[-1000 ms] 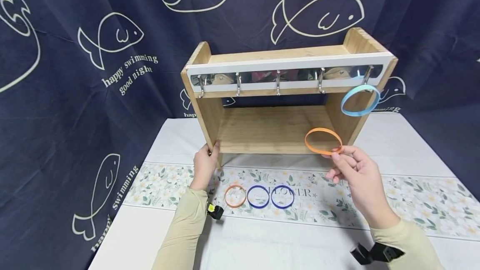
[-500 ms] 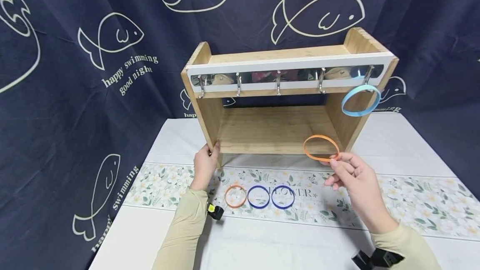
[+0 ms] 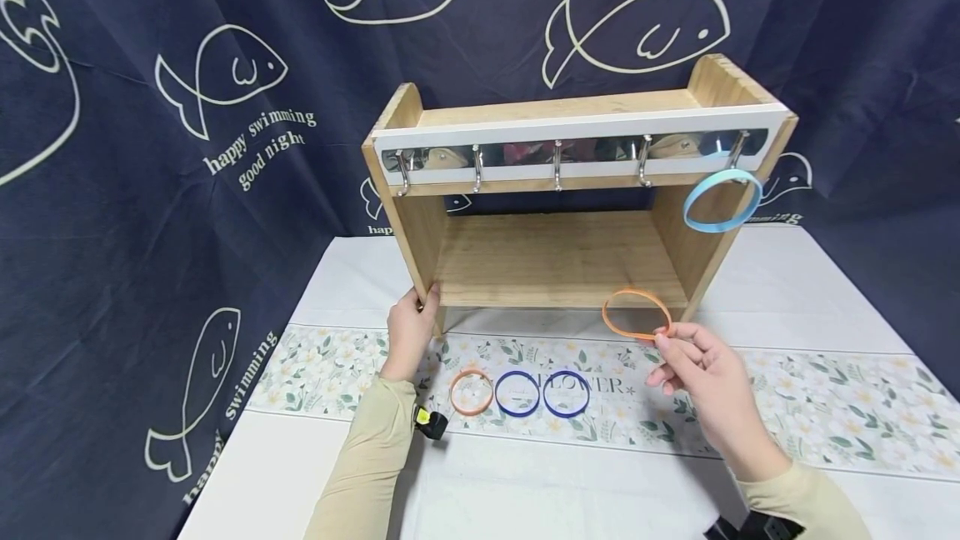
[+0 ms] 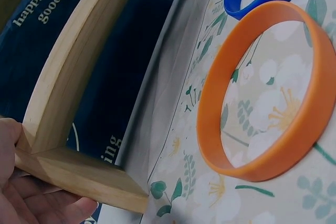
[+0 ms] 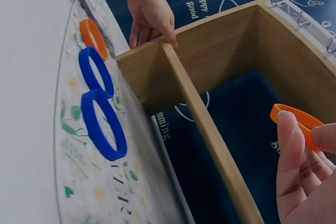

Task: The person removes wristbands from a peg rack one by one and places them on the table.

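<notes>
My right hand (image 3: 708,382) pinches an orange silicone wristband (image 3: 636,336) between thumb and fingertips, just in front of the wooden rack's lower shelf board. The wristband stays tilted in the air. On the other side, my left hand (image 3: 411,332) grips the lower front of the left side panel of the wooden rack (image 3: 555,261), thumb on the near face in the left wrist view. A light blue wristband (image 3: 717,227) hangs from the rightmost metal hook. In a row on the table lie another orange wristband (image 3: 471,412) and two dark blue wristbands (image 3: 517,414).
Several metal hooks (image 3: 557,167) line a mirrored strip along the rack's upper front; all but the rightmost are bare. A floral strip (image 3: 840,407) crosses the white table (image 3: 570,490). Behind the rack hangs a dark blue curtain (image 3: 480,48) with fish drawings.
My right hand has drawn the orange wristband down and slightly left, from in front of the shelf toward the table. My left hand, the rack and the other wristbands stay in place.
</notes>
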Tool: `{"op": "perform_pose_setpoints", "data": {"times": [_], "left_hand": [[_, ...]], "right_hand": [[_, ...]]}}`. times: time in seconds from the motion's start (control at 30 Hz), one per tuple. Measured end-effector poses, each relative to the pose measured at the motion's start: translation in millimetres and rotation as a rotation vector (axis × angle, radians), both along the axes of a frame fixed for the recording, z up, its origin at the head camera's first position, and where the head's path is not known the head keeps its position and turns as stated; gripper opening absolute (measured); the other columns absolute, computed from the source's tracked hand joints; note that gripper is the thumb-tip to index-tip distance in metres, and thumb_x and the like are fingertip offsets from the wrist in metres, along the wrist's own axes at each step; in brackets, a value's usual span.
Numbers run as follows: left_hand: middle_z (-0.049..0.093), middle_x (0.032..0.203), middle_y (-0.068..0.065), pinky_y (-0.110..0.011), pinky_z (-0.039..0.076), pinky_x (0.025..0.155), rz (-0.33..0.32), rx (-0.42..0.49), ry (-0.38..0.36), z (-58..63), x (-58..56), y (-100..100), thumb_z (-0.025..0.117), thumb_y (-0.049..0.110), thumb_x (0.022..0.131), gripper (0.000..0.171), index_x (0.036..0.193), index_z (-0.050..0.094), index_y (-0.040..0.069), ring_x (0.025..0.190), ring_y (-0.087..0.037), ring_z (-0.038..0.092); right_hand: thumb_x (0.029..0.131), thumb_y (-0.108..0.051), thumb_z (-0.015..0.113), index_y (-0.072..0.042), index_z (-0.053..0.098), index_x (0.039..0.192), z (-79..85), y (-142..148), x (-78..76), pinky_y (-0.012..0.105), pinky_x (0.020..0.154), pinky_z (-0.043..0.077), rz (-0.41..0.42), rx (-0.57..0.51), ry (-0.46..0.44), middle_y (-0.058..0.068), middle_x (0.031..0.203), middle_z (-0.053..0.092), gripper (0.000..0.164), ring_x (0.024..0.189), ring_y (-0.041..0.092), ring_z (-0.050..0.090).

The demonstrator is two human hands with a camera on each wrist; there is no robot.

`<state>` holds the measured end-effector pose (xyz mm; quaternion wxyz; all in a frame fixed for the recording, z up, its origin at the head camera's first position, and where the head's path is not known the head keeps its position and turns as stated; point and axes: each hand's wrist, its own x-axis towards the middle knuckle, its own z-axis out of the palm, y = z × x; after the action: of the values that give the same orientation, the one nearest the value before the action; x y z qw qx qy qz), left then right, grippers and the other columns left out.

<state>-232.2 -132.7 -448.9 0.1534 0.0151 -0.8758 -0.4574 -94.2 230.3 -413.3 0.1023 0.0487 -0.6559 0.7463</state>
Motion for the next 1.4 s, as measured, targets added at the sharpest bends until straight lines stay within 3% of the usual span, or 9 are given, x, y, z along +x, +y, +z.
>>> {"op": "perform_pose_setpoints", "data": {"times": [0.2, 0.77, 1.03, 1.4], "left_hand": [[0.07, 0.101, -0.022, -0.04, 0.057, 0.065, 0.001, 0.006, -0.008, -0.1, -0.4, -0.5, 0.052, 0.037, 0.1, 0.044, 0.118, 0.066, -0.001, 0.087, -0.033, 0.07], [0.071, 0.096, -0.021, -0.039, 0.057, 0.062, 0.013, -0.011, 0.04, -0.9, -1.8, 1.2, 0.054, 0.033, 0.1, 0.04, 0.116, 0.068, -0.001, 0.082, -0.031, 0.071], [0.072, 0.094, -0.02, -0.039, 0.056, 0.06, 0.021, -0.014, 0.036, -2.0, -1.2, 0.9, 0.055, 0.033, 0.1, 0.039, 0.113, 0.069, 0.0, 0.08, -0.03, 0.071], [0.072, 0.096, -0.019, -0.039, 0.057, 0.062, 0.025, -0.012, 0.032, -3.3, -2.4, 0.2, 0.054, 0.037, 0.1, 0.041, 0.114, 0.069, 0.002, 0.081, -0.029, 0.071]], "right_hand": [[0.099, -0.002, 0.054, -0.006, 0.059, 0.103, -6.7, 0.4, 1.1, 0.024, 0.048, 0.049, 0.023, 0.026, -0.007, 0.0, 0.094, 0.075, 0.008, 0.057, 0.014, 0.065], [0.099, -0.004, 0.055, -0.005, 0.058, 0.104, -15.3, 2.0, 5.1, 0.023, 0.047, 0.049, 0.034, 0.031, -0.052, -0.002, 0.09, 0.074, 0.006, 0.056, 0.014, 0.065], [0.099, -0.005, 0.055, -0.005, 0.057, 0.104, -18.8, 0.5, 7.8, 0.023, 0.047, 0.049, 0.041, 0.023, -0.067, -0.002, 0.095, 0.075, 0.005, 0.057, 0.014, 0.066], [0.098, -0.005, 0.057, -0.007, 0.058, 0.102, -22.1, -0.8, 10.7, 0.023, 0.046, 0.048, 0.032, 0.029, -0.092, -0.003, 0.089, 0.074, 0.005, 0.056, 0.013, 0.065]]}}
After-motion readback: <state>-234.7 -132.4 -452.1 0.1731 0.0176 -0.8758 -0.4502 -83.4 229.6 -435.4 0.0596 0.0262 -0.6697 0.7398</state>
